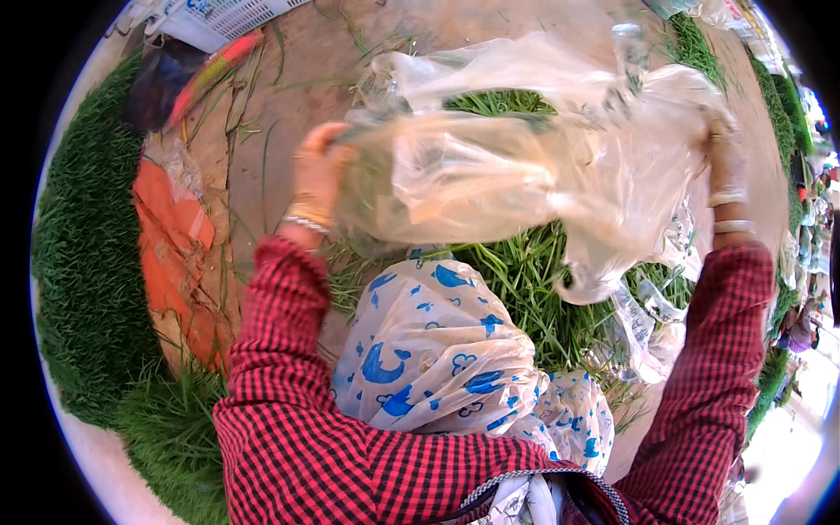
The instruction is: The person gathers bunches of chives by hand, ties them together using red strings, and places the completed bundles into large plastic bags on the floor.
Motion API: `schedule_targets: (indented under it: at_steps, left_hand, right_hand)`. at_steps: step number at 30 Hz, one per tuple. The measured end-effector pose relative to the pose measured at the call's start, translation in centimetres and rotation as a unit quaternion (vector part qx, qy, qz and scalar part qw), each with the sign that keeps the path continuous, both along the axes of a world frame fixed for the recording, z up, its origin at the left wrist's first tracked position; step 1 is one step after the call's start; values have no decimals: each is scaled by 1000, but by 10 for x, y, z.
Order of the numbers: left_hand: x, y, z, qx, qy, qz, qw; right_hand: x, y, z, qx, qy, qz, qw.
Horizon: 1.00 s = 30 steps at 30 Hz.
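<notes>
A large translucent plastic sheet or bag [490, 175] spreads between my two hands, blurred by motion. At its left edge my left hand [317, 171] is closed on it. My right hand [724, 157] grips the far right side, its fingers partly hidden by the plastic. Under and behind the plastic lies a pile of long green grass-like stalks [560, 328]. My knee, wrapped in a whitish plastic cover with blue whales [437, 350], is just below the plastic.
Dense bundles of green stalks [92, 254] stand along the left. Orange sheeting [171, 254] and a dark bag [162, 83] lie beside them. A white plastic crate [223, 19] sits at the far left. Loose clear plastic [647, 328] lies right of the pile. Stray stalks litter the brown floor [289, 52].
</notes>
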State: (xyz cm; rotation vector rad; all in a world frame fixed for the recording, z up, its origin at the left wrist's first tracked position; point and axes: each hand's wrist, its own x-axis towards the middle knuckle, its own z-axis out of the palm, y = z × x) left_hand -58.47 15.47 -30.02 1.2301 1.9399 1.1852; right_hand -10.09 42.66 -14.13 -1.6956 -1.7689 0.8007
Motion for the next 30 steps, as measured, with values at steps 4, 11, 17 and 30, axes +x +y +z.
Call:
schedule_targets:
  at_steps: [4,11,17,30]
  left_hand:
    - [-111,-57,3,50,110,157,980]
    - [-201,-114,22,72,518,-69,850]
    - [-155,-122,75,0,230,127,965]
    - [29,19,63,-216,537,-150,802]
  right_hand:
    - [51,49,58,-28,96,-119,988]
    - [11,53,98,-89,255,-81,959]
    - [-8,-26,24,15,-16,57,998]
    - [-158,-156,-84,266,-361,407,796]
